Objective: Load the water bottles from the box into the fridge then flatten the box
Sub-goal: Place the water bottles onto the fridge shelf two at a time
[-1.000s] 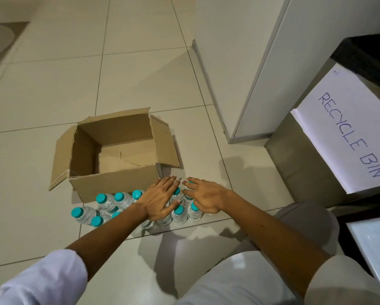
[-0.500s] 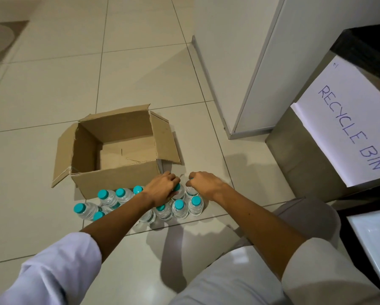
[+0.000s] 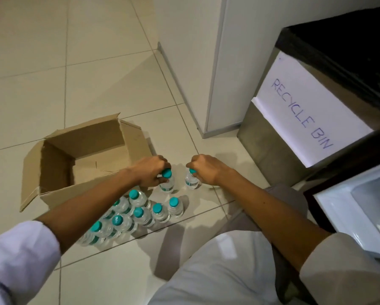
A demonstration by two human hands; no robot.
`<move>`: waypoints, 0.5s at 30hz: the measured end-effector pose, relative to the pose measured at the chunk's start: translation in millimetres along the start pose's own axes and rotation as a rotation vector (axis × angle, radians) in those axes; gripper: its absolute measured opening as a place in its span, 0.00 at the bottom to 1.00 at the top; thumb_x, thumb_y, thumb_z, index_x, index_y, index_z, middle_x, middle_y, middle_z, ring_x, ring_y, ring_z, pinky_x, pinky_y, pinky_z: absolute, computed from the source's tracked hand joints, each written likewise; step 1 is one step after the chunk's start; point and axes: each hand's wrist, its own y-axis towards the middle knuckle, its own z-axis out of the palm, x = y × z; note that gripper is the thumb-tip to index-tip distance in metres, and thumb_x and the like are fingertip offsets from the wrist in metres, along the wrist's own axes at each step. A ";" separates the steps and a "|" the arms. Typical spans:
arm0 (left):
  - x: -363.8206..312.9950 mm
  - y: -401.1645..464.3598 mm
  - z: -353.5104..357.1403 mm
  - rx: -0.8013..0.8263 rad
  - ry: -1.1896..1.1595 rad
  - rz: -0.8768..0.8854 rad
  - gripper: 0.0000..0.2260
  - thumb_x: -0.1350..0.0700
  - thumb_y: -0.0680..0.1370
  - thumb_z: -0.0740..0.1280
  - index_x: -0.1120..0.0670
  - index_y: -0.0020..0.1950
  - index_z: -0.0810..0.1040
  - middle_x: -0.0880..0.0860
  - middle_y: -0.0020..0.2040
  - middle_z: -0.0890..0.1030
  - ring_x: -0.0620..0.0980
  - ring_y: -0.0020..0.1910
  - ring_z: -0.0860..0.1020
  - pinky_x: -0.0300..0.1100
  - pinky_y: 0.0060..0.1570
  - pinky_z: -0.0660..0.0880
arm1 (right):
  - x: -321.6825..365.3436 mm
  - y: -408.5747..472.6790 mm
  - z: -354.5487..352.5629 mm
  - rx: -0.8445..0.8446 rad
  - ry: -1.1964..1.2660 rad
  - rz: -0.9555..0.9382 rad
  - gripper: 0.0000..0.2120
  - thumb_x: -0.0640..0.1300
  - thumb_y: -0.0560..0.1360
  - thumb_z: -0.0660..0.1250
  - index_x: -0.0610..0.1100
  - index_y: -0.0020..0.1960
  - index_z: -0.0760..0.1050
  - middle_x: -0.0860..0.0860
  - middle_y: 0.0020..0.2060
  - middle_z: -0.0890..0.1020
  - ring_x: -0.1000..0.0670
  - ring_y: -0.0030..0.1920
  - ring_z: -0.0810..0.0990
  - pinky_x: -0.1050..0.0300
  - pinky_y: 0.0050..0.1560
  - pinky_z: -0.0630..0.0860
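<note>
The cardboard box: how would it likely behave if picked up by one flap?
The cardboard box looks empty, so it is probably light. Its flaps splay outward at creases, so one would likely bend before the box lifts cleanly. The open top suggests its walls could skew easily, which suits flattening.

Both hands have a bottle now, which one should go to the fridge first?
Probably the right. The right hand already grips a bottle and sits nearer the open fridge at the person's right. The left hand, gripping its own bottle, would have to cross over.
</note>
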 end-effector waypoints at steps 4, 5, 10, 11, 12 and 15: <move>-21.4 33.7 -44.6 -0.057 0.056 0.152 0.15 0.45 0.75 0.69 0.53 0.56 0.79 0.50 0.47 0.81 0.48 0.43 0.77 0.42 0.42 0.77 | -22.1 -34.4 -36.8 -0.124 0.063 0.062 0.17 0.46 0.78 0.67 0.41 0.65 0.75 0.44 0.56 0.79 0.45 0.52 0.78 0.55 0.52 0.77; -28.9 43.0 -56.6 -0.061 0.049 0.195 0.15 0.46 0.75 0.69 0.53 0.56 0.80 0.50 0.46 0.81 0.48 0.42 0.77 0.41 0.41 0.76 | -28.4 -44.9 -46.2 -0.155 0.069 0.078 0.17 0.47 0.78 0.67 0.41 0.65 0.75 0.44 0.57 0.79 0.45 0.53 0.78 0.52 0.54 0.77; -79.6 84.5 -127.7 -0.050 -0.113 0.413 0.14 0.45 0.71 0.68 0.55 0.45 0.82 0.49 0.34 0.79 0.47 0.29 0.75 0.40 0.34 0.75 | -60.8 -104.8 -92.8 -0.309 0.097 0.153 0.18 0.48 0.79 0.65 0.42 0.66 0.74 0.45 0.59 0.78 0.45 0.57 0.77 0.48 0.58 0.76; -91.0 91.8 -142.7 -0.042 -0.155 0.448 0.14 0.45 0.71 0.69 0.54 0.45 0.82 0.48 0.33 0.79 0.47 0.29 0.74 0.37 0.33 0.73 | -66.6 -118.5 -101.9 -0.337 0.103 0.178 0.19 0.48 0.79 0.65 0.43 0.68 0.73 0.45 0.60 0.78 0.46 0.58 0.76 0.49 0.59 0.75; -102.3 99.4 -157.3 -0.034 -0.187 0.475 0.13 0.45 0.71 0.70 0.54 0.45 0.82 0.48 0.32 0.79 0.47 0.28 0.75 0.34 0.32 0.72 | -72.1 -133.1 -111.4 -0.372 0.112 0.205 0.19 0.49 0.79 0.64 0.44 0.67 0.72 0.47 0.59 0.78 0.47 0.57 0.76 0.50 0.60 0.75; -139.1 121.8 -199.4 -0.032 -0.240 0.556 0.12 0.47 0.70 0.73 0.55 0.43 0.82 0.49 0.31 0.78 0.48 0.29 0.75 0.35 0.31 0.71 | -89.0 -182.4 -142.4 -0.514 0.108 0.241 0.14 0.52 0.78 0.62 0.46 0.59 0.76 0.51 0.47 0.77 0.52 0.47 0.73 0.49 0.53 0.76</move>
